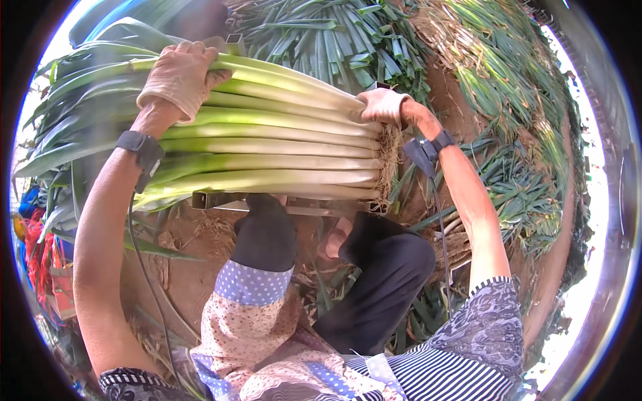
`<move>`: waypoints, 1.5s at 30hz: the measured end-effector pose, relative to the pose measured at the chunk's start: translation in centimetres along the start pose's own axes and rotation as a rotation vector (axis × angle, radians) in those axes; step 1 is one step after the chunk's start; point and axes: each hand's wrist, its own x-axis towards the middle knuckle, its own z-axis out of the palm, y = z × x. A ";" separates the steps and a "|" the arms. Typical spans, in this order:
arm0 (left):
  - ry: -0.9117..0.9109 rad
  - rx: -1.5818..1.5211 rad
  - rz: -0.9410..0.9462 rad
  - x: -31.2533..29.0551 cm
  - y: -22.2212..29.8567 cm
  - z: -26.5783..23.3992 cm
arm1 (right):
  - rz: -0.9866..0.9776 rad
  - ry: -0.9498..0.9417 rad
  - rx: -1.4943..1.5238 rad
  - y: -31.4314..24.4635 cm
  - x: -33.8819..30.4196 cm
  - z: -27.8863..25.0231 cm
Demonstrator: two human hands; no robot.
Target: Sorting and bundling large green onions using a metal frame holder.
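A thick row of leeks (281,144) lies crosswise in front of me on a metal frame (301,206). Their green leaves fan out to the left, and the white stems end in brown roots (388,164) on the right. With a pale work glove on, my left hand (179,77) is closed over the farthest leek, where green turns pale. My right hand (383,105), gloved too, grips the white end of that same far leek, close to the roots. The undersides of both hands are hidden.
Beyond the frame is a big heap of leek leaves (328,47). More leeks (495,73) lie along the right, with a smaller pile (521,194) nearer. Red string (40,250) hangs at the far left. My legs (381,281) are just below the frame; cables run from both wrists.
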 end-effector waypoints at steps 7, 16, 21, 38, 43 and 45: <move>0.042 0.000 0.026 0.7 0.7 -0.2 | -0.440 -0.069 -0.358 6.3 4.8 -0.2; 0.016 -0.004 0.016 0.5 0.7 -0.6 | -0.323 -0.213 -0.075 5.3 4.1 -1.1; 0.056 -0.021 0.033 0.6 0.7 -0.1 | -0.348 -0.254 0.082 3.6 2.9 -1.4; 0.020 -0.019 -0.003 0.4 0.7 -0.7 | -0.100 -0.169 0.165 2.4 1.4 -1.6; 0.106 -0.015 0.008 0.1 0.4 -0.3 | 0.012 -0.268 0.203 2.9 2.3 -1.4; 0.100 -0.026 -0.003 0.0 0.5 -0.5 | -0.027 -0.275 0.175 2.7 2.1 -1.4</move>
